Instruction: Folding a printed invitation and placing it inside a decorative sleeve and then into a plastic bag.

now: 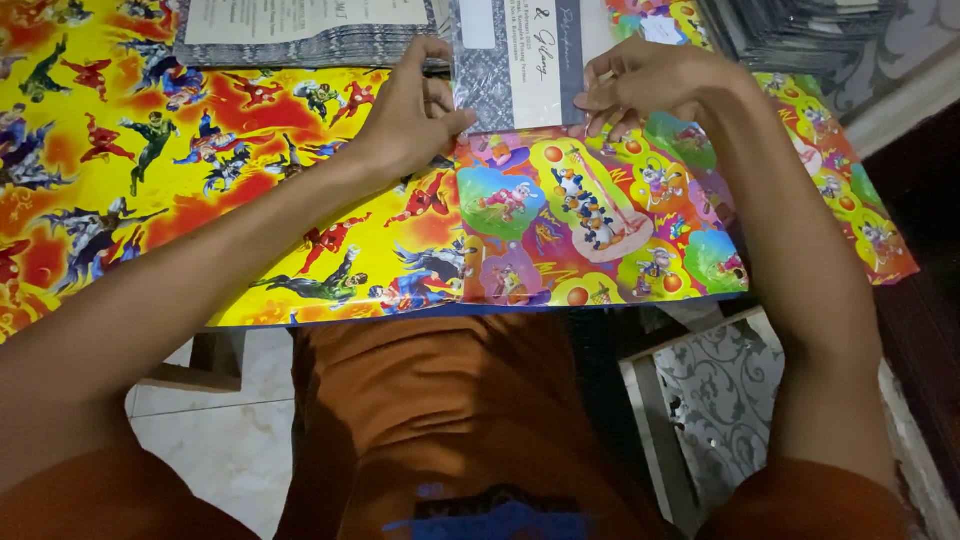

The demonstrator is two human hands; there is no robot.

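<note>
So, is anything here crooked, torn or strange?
Nothing stands out. The left hand and right hand press a grey patterned booklet against the colourful cartoon wrapping paper, which lies flat, with no tear visible.

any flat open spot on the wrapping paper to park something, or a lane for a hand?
Open: the yellow hero-print sheet left of the left hand; the cartoon-duck sheet between both hands and the near edge. Crowded: the far edge, where left hand and right hand pinch the grey patterned booklet, flanked by grey stacks.
</note>
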